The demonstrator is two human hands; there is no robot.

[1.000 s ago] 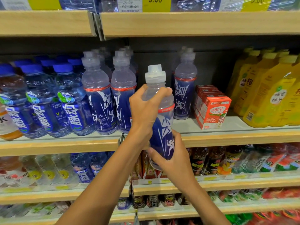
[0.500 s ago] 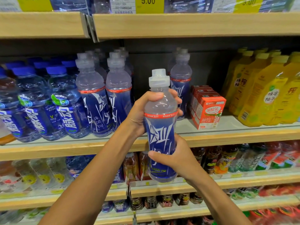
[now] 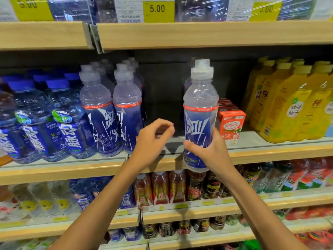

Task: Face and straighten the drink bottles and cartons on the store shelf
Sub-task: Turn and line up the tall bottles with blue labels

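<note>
Shop aisle; stocked drink shelves (image 3: pixel 180 165), yellow price tags (image 3: pixel 158 10)

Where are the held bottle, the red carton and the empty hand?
Held bottle (image 3: pixel 197 121), head view, on its blue label.
Red carton (image 3: pixel 231 125), head view, on its front face.
Left hand (image 3: pixel 153 139), head view, on its back.

Four tiers of store shelving are faced in pale wood. The top shelf (image 3: pixel 198 33) is broken left of centre by a joint (image 3: pixel 91 37), where grey end plates are set at a slant. Yellow and white price labels (image 3: pixel 158 10) are displayed above its front edge. Behind the middle shelf (image 3: pixel 270 153) a dark back panel (image 3: pixel 162 83) is exposed; its deck (image 3: pixel 252 138) is pale grey. Small yellow tags (image 3: pixel 180 206) are fixed along the lower shelf (image 3: pixel 234 209). Only part of the bottom shelf (image 3: pixel 198 239) is shown.
</note>
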